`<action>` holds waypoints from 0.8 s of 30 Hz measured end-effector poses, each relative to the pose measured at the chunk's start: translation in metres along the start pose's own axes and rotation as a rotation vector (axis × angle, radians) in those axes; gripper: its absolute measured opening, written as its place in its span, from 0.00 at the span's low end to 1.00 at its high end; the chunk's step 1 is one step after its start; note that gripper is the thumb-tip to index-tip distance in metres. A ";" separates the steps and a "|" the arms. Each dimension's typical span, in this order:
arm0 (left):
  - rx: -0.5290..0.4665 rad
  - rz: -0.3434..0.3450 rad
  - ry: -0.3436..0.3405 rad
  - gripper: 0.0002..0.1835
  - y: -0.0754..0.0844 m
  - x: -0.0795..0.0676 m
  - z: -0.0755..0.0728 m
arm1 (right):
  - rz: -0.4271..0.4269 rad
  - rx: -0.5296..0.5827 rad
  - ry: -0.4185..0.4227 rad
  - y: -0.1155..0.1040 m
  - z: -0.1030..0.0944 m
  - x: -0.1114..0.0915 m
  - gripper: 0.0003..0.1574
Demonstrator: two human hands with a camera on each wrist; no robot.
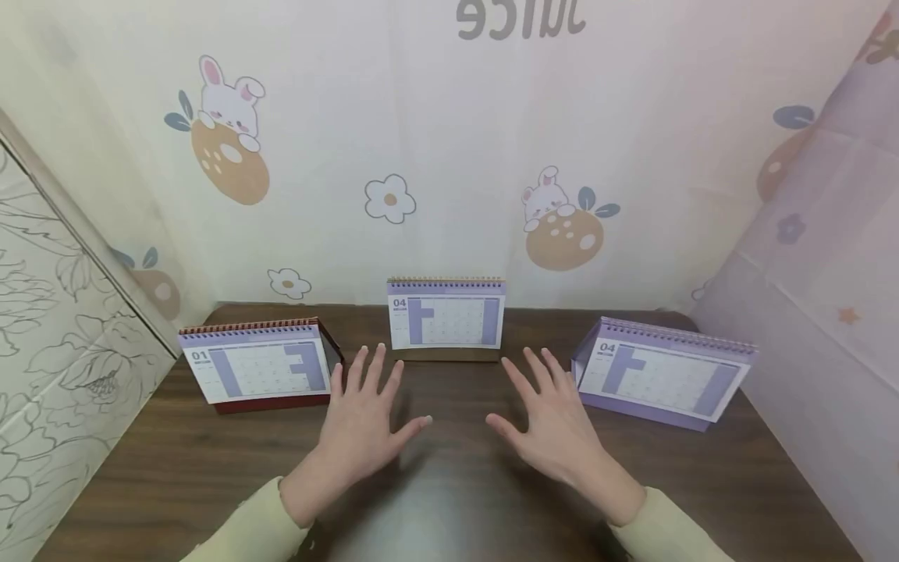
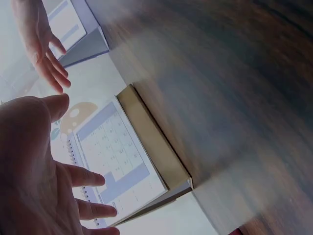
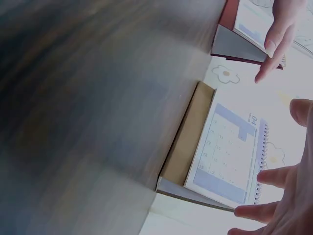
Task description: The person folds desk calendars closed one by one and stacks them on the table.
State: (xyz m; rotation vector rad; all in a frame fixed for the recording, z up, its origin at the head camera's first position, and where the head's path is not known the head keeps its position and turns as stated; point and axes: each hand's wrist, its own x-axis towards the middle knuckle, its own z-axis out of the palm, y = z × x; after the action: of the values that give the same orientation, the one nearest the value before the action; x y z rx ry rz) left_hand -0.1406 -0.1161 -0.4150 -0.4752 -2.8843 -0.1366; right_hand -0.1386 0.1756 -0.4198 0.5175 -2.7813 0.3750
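Three desk calendars stand on a dark wooden table. The left calendar (image 1: 270, 371) has a red base and shows page 01. In the middle, a calendar (image 1: 456, 320) with a tan base shows 04, and the right calendar (image 1: 660, 375), on a purple base, also shows 04. My left hand (image 1: 361, 429) hovers over the table with fingers spread, just right of the red calendar. Between the middle and purple calendars, my right hand (image 1: 558, 429) is held out with its fingers apart. Both hands hold nothing. The wrist views show the middle calendar (image 2: 115, 152) beyond the fingers.
Behind the calendars hangs a pale curtain (image 1: 456, 140) printed with rabbits, fruit and flowers. A white panel with flower line drawings (image 1: 56, 375) borders the left side. Bare wood of the table (image 1: 449, 499) lies between the forearms.
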 end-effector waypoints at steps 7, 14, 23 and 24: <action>-0.047 0.029 0.066 0.42 -0.007 0.000 -0.004 | 0.001 0.112 -0.027 -0.010 0.000 0.007 0.48; -0.108 0.069 0.145 0.28 -0.017 -0.002 -0.009 | -0.019 0.183 -0.035 -0.022 0.003 0.016 0.45; -0.203 0.011 0.127 0.18 -0.032 -0.012 -0.007 | -0.061 0.246 -0.050 -0.041 0.012 0.029 0.42; -0.219 0.002 0.134 0.16 -0.035 -0.013 -0.008 | -0.061 0.255 -0.058 -0.044 0.013 0.030 0.42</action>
State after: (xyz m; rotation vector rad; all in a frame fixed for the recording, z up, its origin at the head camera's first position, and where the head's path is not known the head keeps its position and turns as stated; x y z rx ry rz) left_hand -0.1388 -0.1538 -0.4122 -0.4863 -2.7493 -0.4697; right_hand -0.1516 0.1228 -0.4138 0.6788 -2.7800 0.7171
